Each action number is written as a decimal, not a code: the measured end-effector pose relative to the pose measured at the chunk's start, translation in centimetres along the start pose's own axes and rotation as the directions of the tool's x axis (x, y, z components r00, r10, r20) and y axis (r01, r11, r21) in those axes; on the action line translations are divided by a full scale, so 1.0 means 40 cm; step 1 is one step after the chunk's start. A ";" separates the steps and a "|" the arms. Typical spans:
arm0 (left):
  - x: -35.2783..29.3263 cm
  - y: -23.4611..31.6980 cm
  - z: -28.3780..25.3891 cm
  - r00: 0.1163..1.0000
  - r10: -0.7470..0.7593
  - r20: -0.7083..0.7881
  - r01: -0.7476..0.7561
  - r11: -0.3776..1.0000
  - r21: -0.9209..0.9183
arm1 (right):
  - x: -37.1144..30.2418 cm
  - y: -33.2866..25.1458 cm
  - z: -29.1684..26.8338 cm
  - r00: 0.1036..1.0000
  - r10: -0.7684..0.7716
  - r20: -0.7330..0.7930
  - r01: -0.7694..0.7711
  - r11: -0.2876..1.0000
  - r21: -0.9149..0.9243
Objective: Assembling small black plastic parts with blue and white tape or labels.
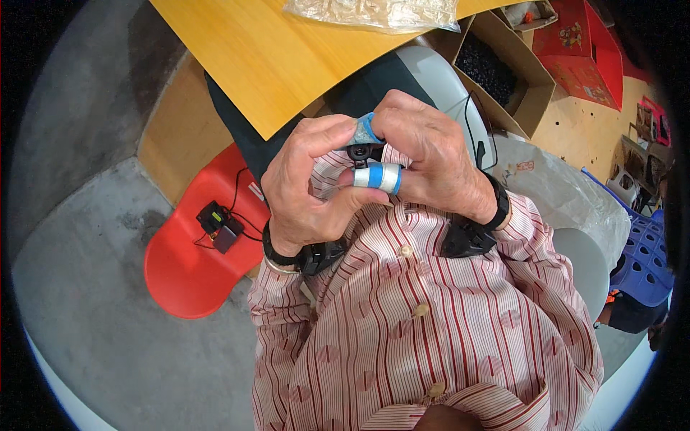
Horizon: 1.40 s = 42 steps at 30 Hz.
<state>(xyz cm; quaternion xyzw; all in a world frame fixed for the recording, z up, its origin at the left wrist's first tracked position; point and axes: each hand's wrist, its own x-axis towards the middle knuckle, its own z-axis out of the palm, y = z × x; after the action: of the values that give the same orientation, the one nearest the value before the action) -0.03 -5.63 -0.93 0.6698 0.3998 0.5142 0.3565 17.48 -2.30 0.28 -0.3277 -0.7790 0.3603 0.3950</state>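
Both my hands meet in front of my chest, closed around a small black part (359, 153) with a round, ring-like end. My left hand (305, 179) pinches it from the left, and my right hand (430, 151) grips it from the right. Blue-and-white tape (377, 177) wraps a digit just below the part. Blue wrapping (366, 129) covers a fingertip above it. My fingers hide much of the part, so its exact kind cannot be told. Each wrist wears a black strap.
A yellow tabletop (266, 50) lies ahead with a clear plastic bag (377, 13) on it. At the far right stands a cardboard box (535, 97) of small black pieces (486, 72), near a red box (578, 50). A red chair (187, 269) at left carries black cabled devices (221, 226).
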 end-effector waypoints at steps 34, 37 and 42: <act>0.097 -0.027 0.030 0.975 -0.074 0.209 0.036 0.983 0.180 | 0.002 0.072 -0.073 0.992 0.125 -0.032 -0.128 0.982 -0.140; 0.118 -0.061 0.010 0.948 -0.151 0.279 0.102 0.978 0.182 | -0.007 0.126 -0.123 0.933 0.359 0.035 -0.357 0.932 -0.057; 0.159 -0.090 -0.071 0.921 -0.317 0.227 0.237 0.917 0.320 | -0.040 0.242 -0.224 0.655 0.711 -0.257 -0.636 0.702 0.321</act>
<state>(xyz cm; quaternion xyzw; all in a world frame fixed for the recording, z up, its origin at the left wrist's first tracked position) -2.45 1.82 -0.93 0.7149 0.5082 0.2968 0.3776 28.04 4.25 -4.44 -0.6124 -0.4726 0.4919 0.3995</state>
